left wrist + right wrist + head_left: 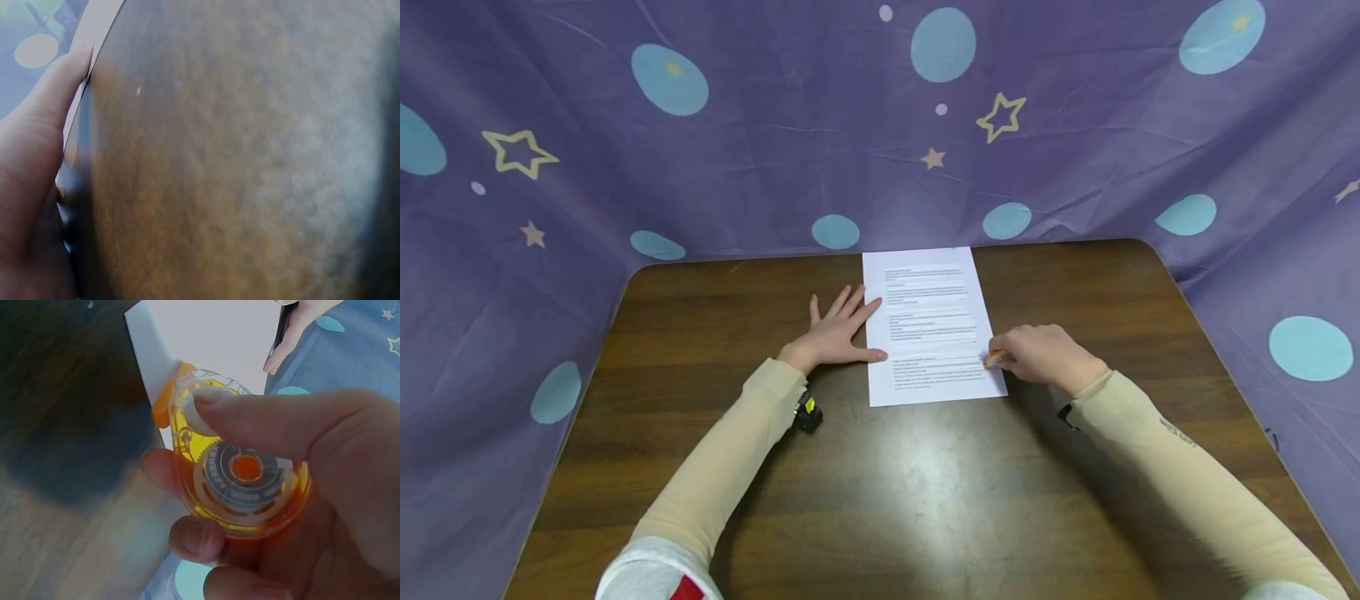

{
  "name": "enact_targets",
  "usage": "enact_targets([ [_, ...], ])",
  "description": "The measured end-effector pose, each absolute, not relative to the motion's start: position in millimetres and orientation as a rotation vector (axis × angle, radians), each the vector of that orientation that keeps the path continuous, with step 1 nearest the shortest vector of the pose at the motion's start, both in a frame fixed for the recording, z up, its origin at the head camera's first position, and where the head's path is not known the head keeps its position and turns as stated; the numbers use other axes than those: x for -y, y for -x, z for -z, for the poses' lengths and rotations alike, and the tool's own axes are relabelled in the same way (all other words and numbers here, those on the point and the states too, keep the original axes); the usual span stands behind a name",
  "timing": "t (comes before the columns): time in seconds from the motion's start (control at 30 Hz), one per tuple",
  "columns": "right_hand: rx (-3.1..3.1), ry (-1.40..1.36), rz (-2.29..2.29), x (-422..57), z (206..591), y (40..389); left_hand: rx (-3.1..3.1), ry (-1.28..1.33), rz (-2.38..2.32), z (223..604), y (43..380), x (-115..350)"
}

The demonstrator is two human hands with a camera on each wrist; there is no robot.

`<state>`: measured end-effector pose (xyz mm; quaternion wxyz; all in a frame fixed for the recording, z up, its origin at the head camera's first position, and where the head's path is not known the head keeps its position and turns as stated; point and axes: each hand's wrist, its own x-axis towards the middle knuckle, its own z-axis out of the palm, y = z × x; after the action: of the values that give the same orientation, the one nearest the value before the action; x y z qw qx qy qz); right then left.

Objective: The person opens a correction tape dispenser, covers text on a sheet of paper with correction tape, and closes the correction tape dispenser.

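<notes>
A printed sheet of paper lies on the wooden table, with blank white bands between some of its text lines. My left hand rests at the sheet's left edge, fingers spread and thumb on the margin. In the left wrist view the thumb lies along the paper's edge. My right hand grips a see-through orange and yellow correction tape, thumb over its near face and fingers curled behind. The orange-capped tip of the correction tape is right at the paper's lower right text lines.
The brown table has a far edge just behind the paper. A purple curtain with stars and blue spots hangs at the back and sides. A small black wrist device shows at the left wrist.
</notes>
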<state>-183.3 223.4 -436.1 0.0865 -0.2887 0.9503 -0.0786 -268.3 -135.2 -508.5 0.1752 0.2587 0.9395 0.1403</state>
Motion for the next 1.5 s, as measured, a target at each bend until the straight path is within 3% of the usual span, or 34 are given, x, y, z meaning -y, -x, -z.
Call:
enact_targets([
  [0.6, -2.794, 1.158, 0.260, -175, 439, 191, -2.672, -0.738, -0.397, 503, 264, 134],
  [1.5, -2.785, 1.072, 0.245, -167, 451, 183, -2.661, -0.733, -0.393, 504, 266, 135],
])
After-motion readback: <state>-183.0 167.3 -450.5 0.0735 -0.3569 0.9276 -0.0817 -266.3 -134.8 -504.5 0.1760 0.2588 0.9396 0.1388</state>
